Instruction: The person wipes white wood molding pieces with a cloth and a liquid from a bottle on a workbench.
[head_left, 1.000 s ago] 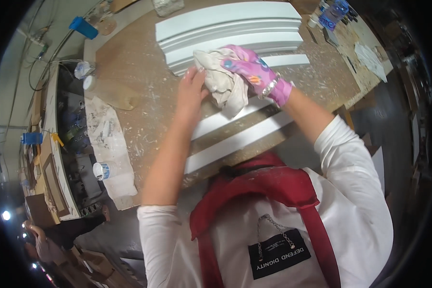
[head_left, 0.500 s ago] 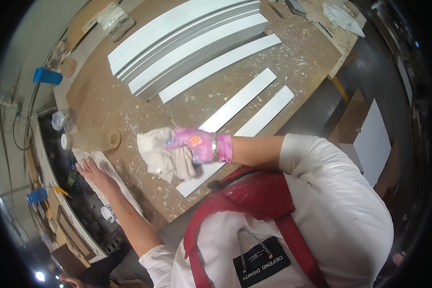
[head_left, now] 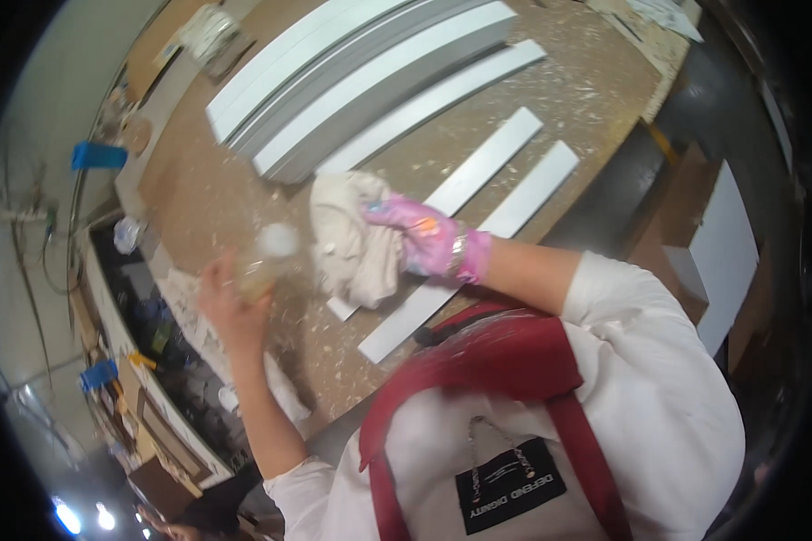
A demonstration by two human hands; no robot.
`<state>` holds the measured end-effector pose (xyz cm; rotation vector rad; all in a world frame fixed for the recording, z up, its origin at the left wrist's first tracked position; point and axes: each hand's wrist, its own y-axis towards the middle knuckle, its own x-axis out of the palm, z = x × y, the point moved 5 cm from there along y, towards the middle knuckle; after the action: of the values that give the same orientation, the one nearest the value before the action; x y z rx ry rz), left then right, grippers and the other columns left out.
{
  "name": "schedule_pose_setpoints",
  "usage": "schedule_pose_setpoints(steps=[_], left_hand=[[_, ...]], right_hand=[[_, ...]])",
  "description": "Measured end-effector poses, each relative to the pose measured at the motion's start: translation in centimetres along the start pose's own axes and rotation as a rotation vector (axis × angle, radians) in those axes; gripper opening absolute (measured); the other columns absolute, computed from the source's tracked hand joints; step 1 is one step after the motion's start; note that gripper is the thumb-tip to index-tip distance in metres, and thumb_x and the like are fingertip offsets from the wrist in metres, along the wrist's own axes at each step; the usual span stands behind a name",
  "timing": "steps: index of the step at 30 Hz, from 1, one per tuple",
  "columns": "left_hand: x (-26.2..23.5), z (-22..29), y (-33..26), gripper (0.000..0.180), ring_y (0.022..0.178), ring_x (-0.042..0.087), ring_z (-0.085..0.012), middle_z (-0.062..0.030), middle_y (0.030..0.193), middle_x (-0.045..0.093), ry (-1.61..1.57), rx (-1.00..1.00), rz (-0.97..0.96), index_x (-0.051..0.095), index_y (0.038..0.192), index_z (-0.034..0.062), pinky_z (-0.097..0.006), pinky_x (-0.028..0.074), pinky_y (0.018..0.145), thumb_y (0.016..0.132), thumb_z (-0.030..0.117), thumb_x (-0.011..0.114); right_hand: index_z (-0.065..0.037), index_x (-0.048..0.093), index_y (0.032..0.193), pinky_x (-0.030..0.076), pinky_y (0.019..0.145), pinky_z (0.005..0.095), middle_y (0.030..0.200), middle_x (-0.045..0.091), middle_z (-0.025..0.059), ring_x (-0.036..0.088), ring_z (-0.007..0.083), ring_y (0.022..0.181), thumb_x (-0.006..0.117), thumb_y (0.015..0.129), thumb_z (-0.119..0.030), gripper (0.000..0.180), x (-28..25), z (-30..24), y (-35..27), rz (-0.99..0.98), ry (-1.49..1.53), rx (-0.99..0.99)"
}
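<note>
My left hand (head_left: 230, 307) is bare and wraps round a clear plastic bottle (head_left: 260, 273) with pale yellowish liquid and a white cap (head_left: 278, 240). The bottle is tilted, its cap toward the rag; motion blurs both. In a pink patterned glove, my right hand (head_left: 424, 236) grips a crumpled cream rag (head_left: 356, 243). Beneath the rag and glove run two narrow white strips (head_left: 489, 160) (head_left: 532, 187) lying side by side on the brown worktable (head_left: 271, 203). Parts of both strips are hidden by the glove and rag.
A stack of long white boards (head_left: 370, 86) lies beyond, with one more strip beside it. At left are a whitish cloth (head_left: 185, 302), a dark cluttered shelf (head_left: 144, 307) and a blue holder (head_left: 99, 156). A folded rag (head_left: 212, 38) rests far left. Cardboard and a white panel (head_left: 724, 252) stand at right.
My left hand has closed on the bottle and carried it right, off its place by the cloth, swinging the cap round. My right hand and the rag have shifted right and away from me.
</note>
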<state>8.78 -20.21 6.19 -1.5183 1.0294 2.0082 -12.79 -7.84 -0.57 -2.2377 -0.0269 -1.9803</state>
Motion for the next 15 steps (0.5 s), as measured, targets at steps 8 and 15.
schedule_pose_setpoints(steps=[8,15], left_hand=[[-2.3,5.4,0.8,0.080,0.114,0.049,-0.0280,-0.0077,0.121,0.053,0.336,0.050,-0.140,0.055,0.127,0.0214,-0.044,0.032,0.095,0.053,0.008,0.082],[-4.2,7.2,2.0,0.079,0.113,0.048,-0.0266,-0.0058,0.115,0.054,0.432,0.189,-0.091,0.056,0.125,0.0245,-0.044,0.032,0.094,0.052,0.004,0.080]], right_hand=[[-0.007,0.027,0.144,0.043,0.104,0.0388,0.136,0.046,0.0132,0.053,0.0262,0.120,0.047,0.084,0.009,0.064,0.5,0.4,-1.1,-0.062,-0.098,0.059],[-0.004,0.029,0.143,0.041,0.105,0.0422,0.136,0.046,0.0168,0.051,0.0298,0.122,0.042,0.086,0.004,0.058,0.8,0.1,-2.3,-0.032,-0.182,0.031]])
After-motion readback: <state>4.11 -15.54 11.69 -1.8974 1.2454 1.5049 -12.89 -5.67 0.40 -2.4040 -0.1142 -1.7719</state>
